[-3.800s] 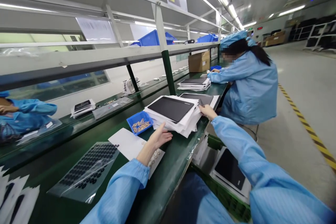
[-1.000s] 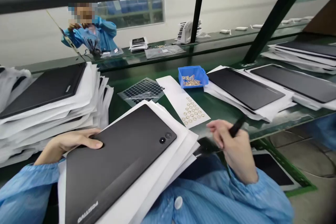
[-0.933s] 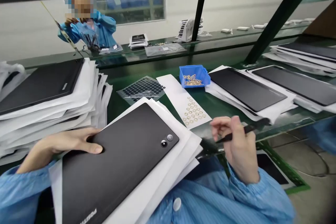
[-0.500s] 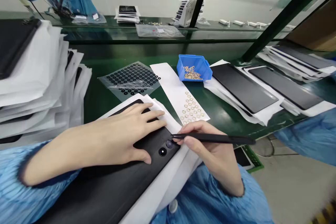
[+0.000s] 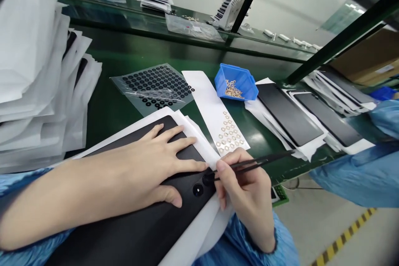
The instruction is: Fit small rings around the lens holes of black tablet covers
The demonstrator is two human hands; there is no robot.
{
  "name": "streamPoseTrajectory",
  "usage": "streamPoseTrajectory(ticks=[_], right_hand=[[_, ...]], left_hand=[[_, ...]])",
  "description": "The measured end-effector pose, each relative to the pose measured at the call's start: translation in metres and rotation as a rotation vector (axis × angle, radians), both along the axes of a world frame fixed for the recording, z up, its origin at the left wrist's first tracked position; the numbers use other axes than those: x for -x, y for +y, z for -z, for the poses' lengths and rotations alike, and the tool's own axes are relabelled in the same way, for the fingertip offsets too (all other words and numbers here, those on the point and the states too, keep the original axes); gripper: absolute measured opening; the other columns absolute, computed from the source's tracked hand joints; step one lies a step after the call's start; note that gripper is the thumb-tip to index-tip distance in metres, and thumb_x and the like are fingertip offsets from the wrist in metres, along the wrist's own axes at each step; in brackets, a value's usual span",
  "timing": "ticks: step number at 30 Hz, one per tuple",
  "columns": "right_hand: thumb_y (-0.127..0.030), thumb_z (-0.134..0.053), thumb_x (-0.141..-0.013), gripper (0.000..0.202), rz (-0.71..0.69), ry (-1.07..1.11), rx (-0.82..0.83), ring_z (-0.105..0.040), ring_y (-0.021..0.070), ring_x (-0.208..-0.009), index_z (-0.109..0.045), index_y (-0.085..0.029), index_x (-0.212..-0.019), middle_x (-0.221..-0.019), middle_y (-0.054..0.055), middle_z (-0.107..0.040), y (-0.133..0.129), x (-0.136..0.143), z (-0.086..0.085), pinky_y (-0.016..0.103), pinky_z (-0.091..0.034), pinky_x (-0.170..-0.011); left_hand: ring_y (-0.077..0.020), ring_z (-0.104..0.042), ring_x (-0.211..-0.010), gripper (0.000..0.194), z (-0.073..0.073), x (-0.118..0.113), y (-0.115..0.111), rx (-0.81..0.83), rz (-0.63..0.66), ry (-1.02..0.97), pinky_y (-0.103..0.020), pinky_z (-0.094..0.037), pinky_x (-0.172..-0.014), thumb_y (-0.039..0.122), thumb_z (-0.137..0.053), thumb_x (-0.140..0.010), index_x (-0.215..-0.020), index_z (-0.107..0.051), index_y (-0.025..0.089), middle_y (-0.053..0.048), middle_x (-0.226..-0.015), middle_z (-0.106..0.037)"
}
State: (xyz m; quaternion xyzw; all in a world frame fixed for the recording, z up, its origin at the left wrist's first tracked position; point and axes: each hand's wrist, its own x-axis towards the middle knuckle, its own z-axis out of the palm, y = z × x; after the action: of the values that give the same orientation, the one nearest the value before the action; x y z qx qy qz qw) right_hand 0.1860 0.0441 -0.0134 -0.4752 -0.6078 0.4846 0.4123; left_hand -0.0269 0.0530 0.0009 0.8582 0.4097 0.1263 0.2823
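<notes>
We held tweezers [image 5: 277,156] to the lens corner of the tablet [image 5: 131,232]

Nearest us lay the tablet, back up, on white paper sheets [image 5: 190,232]. Our left hand [image 5: 156,162] pressed flat across it, thumb and fingers spread wide, the index tip just beside the far lens [image 5: 207,180]. Our right hand [image 5: 246,191] pinched the tweezers between thumb and fingers, their tips at that lens; whether they gripped anything there we could not tell. The near lens [image 5: 198,190] lay in plain view.

We judged the step in hand to be fine tweezer work around the far lens. The next move, we thought, called for a steady left hand, a light pinch and care not to scratch the lens.

Beyond, on the green worktop [image 5: 124,45], gold-coloured rings [image 5: 230,138] sat on a white strip [image 5: 204,95], with a clear sheet of black rings [image 5: 156,85] to its left. A blue tray [image 5: 251,91] holding more gold-coloured pieces stood to the right, next to further tablets [image 5: 289,116]. A tall stack in white wrapping [image 5: 34,62] rose on the left.
</notes>
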Motion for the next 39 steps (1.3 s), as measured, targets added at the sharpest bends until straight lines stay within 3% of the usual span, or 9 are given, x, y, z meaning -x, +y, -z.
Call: streamPoseTrajectory(ticks=[6,12,17,20,28,39], right_hand=[[-0.031,-0.069,-0.080,0.025,0.102,-0.043,0.090,-0.048,0.0097,-0.029,-0.049,-0.023,-0.066,-0.040,-0.006,-0.052,-0.005,0.008,-0.008,0.020,-0.044,-0.032],[-0.026,-0.066,-0.081,0.025,0.148,0.001,0.039,-0.045,0.0068,-0.027,-0.047,-0.021,-0.065,-0.039,-0.008,-0.049,-0.005,0.013,-0.004,0.015,-0.039,-0.030],[-0.025,-0.066,-0.081,0.024,0.102,-0.033,-0.030,-0.046,0.0071,-0.025,-0.048,-0.021,-0.066,-0.040,-0.008,-0.050,-0.003,0.007,0.001,0.014,-0.040,-0.028],[-0.026,-0.066,-0.082,0.024,0.048,-0.069,-0.063,-0.048,0.0074,-0.025,-0.049,-0.020,-0.066,-0.041,-0.008,-0.051,-0.001,0.005,0.000,0.014,-0.041,-0.028],[-0.029,-0.064,-0.081,0.025,0.107,-0.096,0.018,-0.046,0.0056,-0.027,-0.050,-0.019,-0.063,-0.039,-0.008,-0.048,-0.004,0.012,-0.008,0.014,-0.037,-0.032],[-0.030,-0.065,-0.080,0.026,0.082,-0.114,0.050,-0.045,0.0060,-0.027,-0.048,-0.020,-0.063,-0.038,-0.008,-0.048,-0.003,0.012,-0.009,0.015,-0.036,-0.032]], left_hand=[[-0.0473,-0.027,-0.139,0.066,-0.002,-0.001,0.003,-0.001,0.050,0.082,-0.072,-0.013,-0.107,0.044,-0.080,-0.071,-0.131,-0.054,0.046,-0.007,-0.150,-0.043],[-0.0436,-0.031,-0.138,0.072,0.003,-0.002,-0.004,-0.206,0.070,0.222,-0.073,-0.023,-0.104,0.047,-0.077,-0.074,-0.138,-0.045,0.045,-0.010,-0.151,-0.039],[-0.0459,-0.033,-0.136,0.071,0.008,0.000,-0.006,-0.254,0.072,0.242,-0.073,-0.028,-0.101,0.054,-0.073,-0.076,-0.140,-0.042,0.046,-0.009,-0.150,-0.040],[-0.0449,-0.032,-0.137,0.072,0.009,0.001,-0.006,-0.255,0.083,0.231,-0.073,-0.027,-0.103,0.054,-0.072,-0.077,-0.141,-0.040,0.046,-0.009,-0.151,-0.039],[-0.0419,-0.034,-0.136,0.061,0.007,0.002,-0.006,-0.267,0.074,0.231,-0.063,-0.029,-0.108,0.054,-0.070,-0.079,-0.135,-0.049,0.043,-0.005,-0.149,-0.042],[-0.0483,-0.036,-0.133,0.062,-0.006,-0.006,-0.003,-0.188,0.076,0.281,-0.075,-0.032,-0.097,0.049,-0.075,-0.076,-0.133,-0.052,0.041,-0.011,-0.145,-0.046]])
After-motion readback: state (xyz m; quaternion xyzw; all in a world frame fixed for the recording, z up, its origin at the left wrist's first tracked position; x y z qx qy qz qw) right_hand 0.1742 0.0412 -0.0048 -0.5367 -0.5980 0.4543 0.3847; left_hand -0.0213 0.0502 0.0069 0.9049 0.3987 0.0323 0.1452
